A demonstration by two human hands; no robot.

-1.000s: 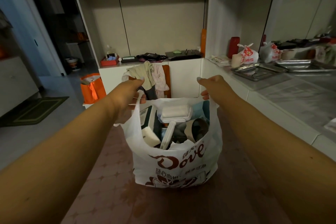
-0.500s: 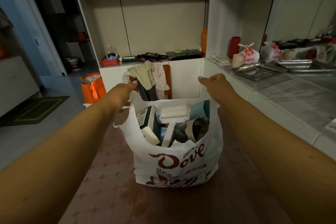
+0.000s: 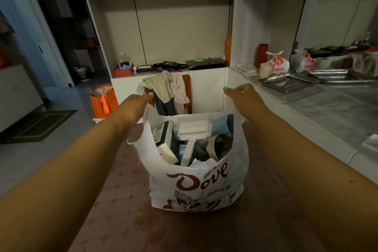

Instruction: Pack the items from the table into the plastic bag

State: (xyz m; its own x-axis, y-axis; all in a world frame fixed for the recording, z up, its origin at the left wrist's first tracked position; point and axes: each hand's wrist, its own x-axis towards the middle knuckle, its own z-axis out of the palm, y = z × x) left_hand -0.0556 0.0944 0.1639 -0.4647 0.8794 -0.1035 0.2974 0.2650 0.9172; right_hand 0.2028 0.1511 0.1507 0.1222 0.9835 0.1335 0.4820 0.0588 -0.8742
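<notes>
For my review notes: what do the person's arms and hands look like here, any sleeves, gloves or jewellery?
Both forearms are bare as far as the frame shows: no sleeves, gloves, watch or bracelets in view. The left hand and right hand show no rings that I can make out. The fingernails look pale, possibly painted; too small to tell.

Patterned table bears white plastic bag.

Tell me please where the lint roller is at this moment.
In the head view the lint roller lies on top inside the plastic bag, centre frame, between the left hand and right hand.
</notes>
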